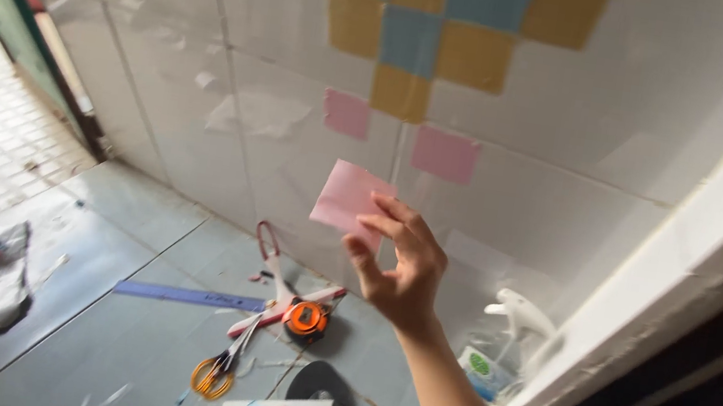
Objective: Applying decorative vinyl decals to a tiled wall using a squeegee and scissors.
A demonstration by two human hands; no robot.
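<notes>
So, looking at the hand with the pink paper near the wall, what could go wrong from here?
1. The right hand pinches the pink square only at one edge, so it might slip or go on crooked beside the pink squares on the wall.
2. Scissors and a tape measure lie on the floor close by; the person could perhaps knock or step on them.

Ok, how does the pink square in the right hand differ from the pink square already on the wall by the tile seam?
The held pink square is pinched at its edge by the right hand, tilted and off the wall. The right-hand stuck pink square lies flat on the tiled wall, nearly level, with nothing touching it. The held one looks slightly larger, being closer. Both are plain pink paper squares.
</notes>
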